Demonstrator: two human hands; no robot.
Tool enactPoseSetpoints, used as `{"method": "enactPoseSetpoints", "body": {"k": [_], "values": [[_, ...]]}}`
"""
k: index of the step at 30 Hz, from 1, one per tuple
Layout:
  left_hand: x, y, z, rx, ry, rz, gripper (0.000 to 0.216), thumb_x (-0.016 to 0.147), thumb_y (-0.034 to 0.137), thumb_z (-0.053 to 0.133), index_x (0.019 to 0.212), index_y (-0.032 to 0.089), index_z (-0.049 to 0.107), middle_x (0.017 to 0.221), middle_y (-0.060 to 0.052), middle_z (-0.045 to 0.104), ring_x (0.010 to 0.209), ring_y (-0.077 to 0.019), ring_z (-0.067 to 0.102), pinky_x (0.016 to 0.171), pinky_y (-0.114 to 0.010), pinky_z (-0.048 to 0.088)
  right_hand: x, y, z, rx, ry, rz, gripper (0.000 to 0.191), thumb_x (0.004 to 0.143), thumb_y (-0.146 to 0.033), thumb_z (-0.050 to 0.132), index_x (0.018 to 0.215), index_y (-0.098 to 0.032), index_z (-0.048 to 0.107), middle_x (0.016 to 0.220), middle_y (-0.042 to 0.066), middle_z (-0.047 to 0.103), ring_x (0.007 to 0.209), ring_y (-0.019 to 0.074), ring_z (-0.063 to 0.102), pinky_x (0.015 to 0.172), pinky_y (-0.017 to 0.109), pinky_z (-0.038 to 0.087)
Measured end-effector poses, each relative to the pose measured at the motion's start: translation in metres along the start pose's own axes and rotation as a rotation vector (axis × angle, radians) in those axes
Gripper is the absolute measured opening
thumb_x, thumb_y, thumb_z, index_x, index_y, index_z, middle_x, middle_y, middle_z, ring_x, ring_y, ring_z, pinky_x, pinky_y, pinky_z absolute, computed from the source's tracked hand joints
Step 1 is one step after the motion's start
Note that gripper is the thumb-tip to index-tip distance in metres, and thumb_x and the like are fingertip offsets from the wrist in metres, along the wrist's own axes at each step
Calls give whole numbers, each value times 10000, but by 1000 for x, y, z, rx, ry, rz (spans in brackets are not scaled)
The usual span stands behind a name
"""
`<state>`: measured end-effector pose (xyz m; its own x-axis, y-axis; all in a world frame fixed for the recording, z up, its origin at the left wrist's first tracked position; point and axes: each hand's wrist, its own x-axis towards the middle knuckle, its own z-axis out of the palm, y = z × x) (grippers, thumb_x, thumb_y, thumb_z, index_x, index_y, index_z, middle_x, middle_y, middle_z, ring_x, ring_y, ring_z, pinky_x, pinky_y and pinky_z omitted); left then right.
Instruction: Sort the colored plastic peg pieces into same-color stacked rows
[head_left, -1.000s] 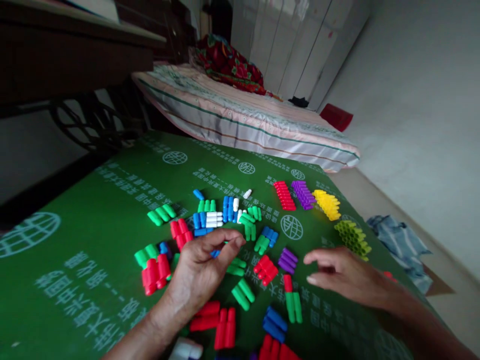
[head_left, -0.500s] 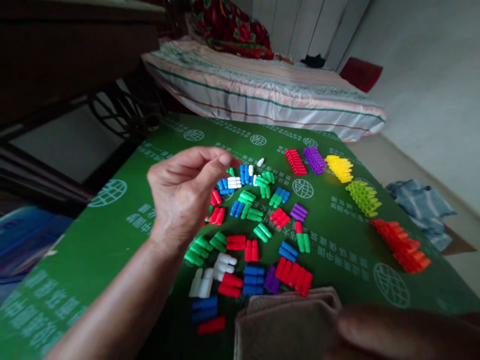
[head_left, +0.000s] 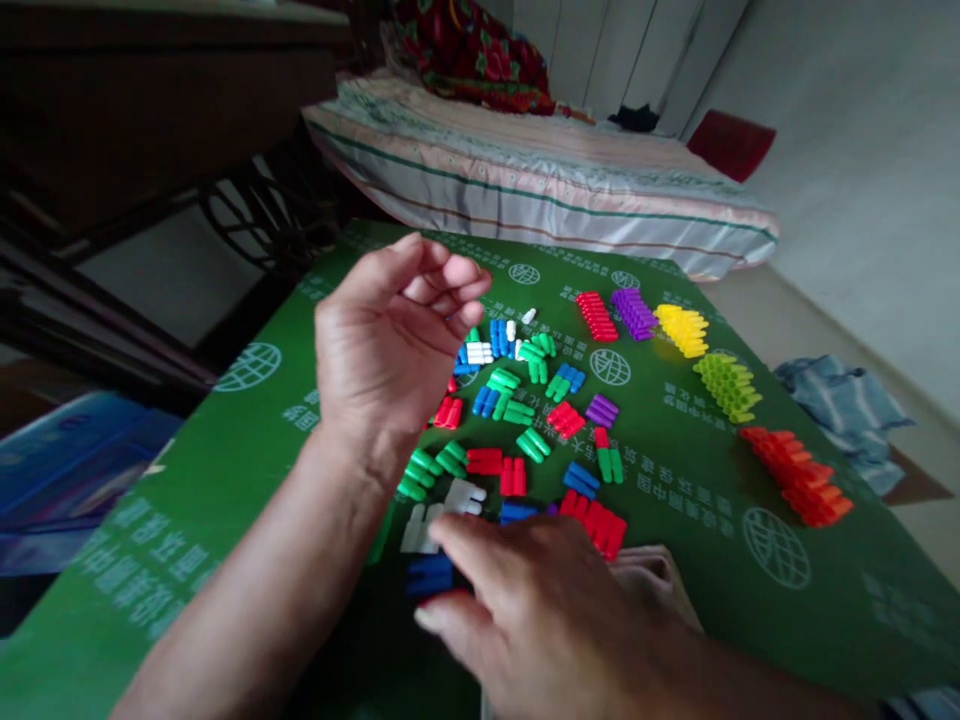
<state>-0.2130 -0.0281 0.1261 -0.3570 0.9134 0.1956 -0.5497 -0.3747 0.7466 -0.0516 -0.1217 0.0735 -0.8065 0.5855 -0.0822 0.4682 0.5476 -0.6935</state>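
Note:
My left hand [head_left: 401,330] is raised above the left side of the loose plastic pieces, palm turned up and fingers loosely curled. Nothing shows in its palm. Low over the near pieces is my right hand [head_left: 525,590], thumb and forefinger apart beside a blue piece [head_left: 429,575]; it hides part of the pile. White pieces [head_left: 421,528] lie just beyond its forefinger. Around them are joined peg-shaped pieces: green ones [head_left: 418,475], red ones [head_left: 513,476] and a purple one [head_left: 602,410]. A red joined row [head_left: 594,522] lies beyond the right hand's knuckles.
Along the right of the green table [head_left: 675,620] stand joined blocks: red [head_left: 596,316], purple [head_left: 634,314], yellow [head_left: 682,330], lime [head_left: 727,387] and orange [head_left: 796,476]. A brown folded cloth [head_left: 660,575] lies by my right forearm. A bed [head_left: 555,190] stands behind.
My left hand has turned palm up and its pinch has loosened. My right hand has come in from the lower right, over the near pieces and the cloth.

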Motion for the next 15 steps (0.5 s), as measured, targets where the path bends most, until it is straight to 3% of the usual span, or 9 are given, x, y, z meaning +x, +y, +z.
{"method": "enactPoseSetpoints", "body": {"k": [2, 5, 10, 15], "values": [[-4, -2, 6, -33, -46, -29, 149, 820, 246, 526, 715, 165, 594, 645, 32, 659, 690, -101, 626, 634, -223, 466, 35, 1, -14, -82, 54, 54, 365, 835, -388, 569, 1154, -211, 556, 888, 66, 716, 770, 241, 671, 652, 346, 504], [-8, -6, 13, -76, -72, -82, 192, 836, 252, 513, 695, 157, 601, 623, 22, 656, 664, -96, 626, 622, -214, 473, 58, 10, -2, -123, 14, 10, 369, 819, -378, 568, 1132, -183, 537, 845, 63, 715, 717, 235, 675, 622, 333, 502], [-11, -7, 17, -99, -90, -107, 226, 848, 226, 488, 680, 147, 615, 616, 16, 657, 670, -104, 644, 608, -210, 489, 67, 14, 28, -225, 45, -70, 168, 832, -200, 473, 952, -164, 585, 777, 72, 708, 688, 223, 672, 604, 316, 485], [-14, 2, 21, -38, -73, -43, 296, 873, 257, 442, 656, 167, 623, 605, 29, 632, 671, -94, 641, 606, -204, 486, 58, 31, 10, -297, 135, -37, 213, 838, -152, 460, 982, -172, 616, 760, 52, 714, 683, 190, 669, 595, 279, 446]]}}
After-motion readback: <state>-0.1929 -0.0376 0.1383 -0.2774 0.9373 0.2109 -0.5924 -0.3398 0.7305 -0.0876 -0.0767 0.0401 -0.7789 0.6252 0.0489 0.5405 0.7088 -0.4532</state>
